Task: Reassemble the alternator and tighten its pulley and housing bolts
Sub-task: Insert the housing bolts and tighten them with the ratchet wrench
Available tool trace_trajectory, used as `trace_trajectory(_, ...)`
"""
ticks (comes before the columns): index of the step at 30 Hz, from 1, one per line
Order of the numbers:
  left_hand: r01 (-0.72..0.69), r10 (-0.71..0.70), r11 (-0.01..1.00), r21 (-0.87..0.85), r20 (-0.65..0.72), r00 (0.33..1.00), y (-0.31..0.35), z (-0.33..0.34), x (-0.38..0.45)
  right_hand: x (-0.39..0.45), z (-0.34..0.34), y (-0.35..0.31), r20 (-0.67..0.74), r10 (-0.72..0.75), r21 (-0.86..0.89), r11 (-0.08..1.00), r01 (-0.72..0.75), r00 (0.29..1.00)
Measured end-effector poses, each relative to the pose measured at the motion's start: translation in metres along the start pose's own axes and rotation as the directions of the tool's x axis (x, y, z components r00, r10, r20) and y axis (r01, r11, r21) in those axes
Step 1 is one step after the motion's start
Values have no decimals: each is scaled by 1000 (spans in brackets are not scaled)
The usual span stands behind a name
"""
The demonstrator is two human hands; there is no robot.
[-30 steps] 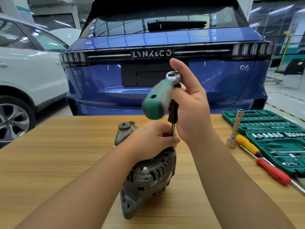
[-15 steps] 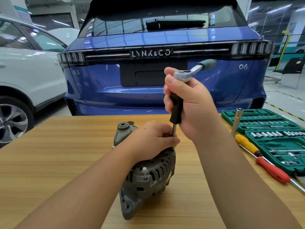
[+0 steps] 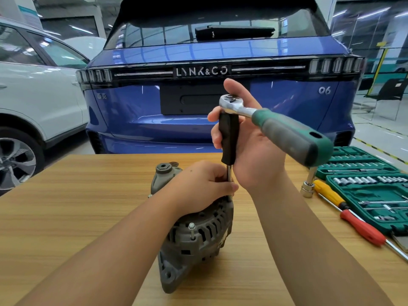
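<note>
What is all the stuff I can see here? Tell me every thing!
alternator: one, grey, on the table, near the middle
bolt: one, silver, sticking up from the alternator
ratchet: one, silver head, green and grey handle, on top of a black extension
extension: one, black grip, steel shaft going down to the alternator
table: one, wooden
socket set: one, green case, at the right on the table
screwdrivers: two, one yellow, one red, beside the case
socket bar: one, silver, standing by the case
cars: two, blue behind the table, white at left
left hand: on the alternator, pinching the shaft
right hand: holding the extension's grip
</note>
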State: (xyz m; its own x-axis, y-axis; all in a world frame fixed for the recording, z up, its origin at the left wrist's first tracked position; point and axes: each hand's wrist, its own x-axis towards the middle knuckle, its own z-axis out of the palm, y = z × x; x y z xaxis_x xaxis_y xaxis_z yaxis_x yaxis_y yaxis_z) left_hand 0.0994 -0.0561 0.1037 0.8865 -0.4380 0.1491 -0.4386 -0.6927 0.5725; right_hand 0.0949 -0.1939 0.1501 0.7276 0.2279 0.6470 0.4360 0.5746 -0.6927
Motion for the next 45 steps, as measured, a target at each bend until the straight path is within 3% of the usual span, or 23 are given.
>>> trace_trajectory(5,-17,17,1000,24,0,1000,0,0,0,-7,2,1,-119,75,53,996,-69,990)
trace_trajectory(10,-25,23,998,63,34,999,0,2,2,-4,4,0,-343,-20,-214,975,-57,939)
trace_trajectory(14,-20,18,999,47,26,999,-1,1,2,-4,-1,-3,-247,97,-75,990,-118,964)
trace_trajectory(18,-14,13,999,40,17,1000,1,0,2,-5,8,9,-154,-135,-288,954,86,979)
trace_trajectory(21,-28,27,999,31,18,999,4,0,0,-7,12,12,-141,-179,-334,935,123,974)
trace_trajectory(24,-14,13,1000,27,17,1000,3,0,0,-7,12,8,-157,-123,-281,957,75,980)
trace_trajectory(28,12,-12,999,34,8,1000,0,0,0,-2,10,-2,-148,67,-16,997,-70,987)
trace_trajectory(30,11,-11,999,30,3,1000,-2,0,-1,-2,11,-3,-121,91,23,996,-89,989)
trace_trajectory(35,11,-11,999,32,12,1000,0,0,0,-8,15,1,-235,11,-101,994,-36,972)
trace_trajectory(39,-3,0,999,50,51,999,3,1,1,-6,13,0,-421,-99,-292,956,-31,902)
trace_trajectory(42,11,-12,999,41,34,999,2,0,2,-6,11,-2,-344,-20,-224,973,-61,939)
trace_trajectory(45,10,-10,1000,5,38,999,2,-1,1,-8,15,4,-205,-133,-277,958,73,970)
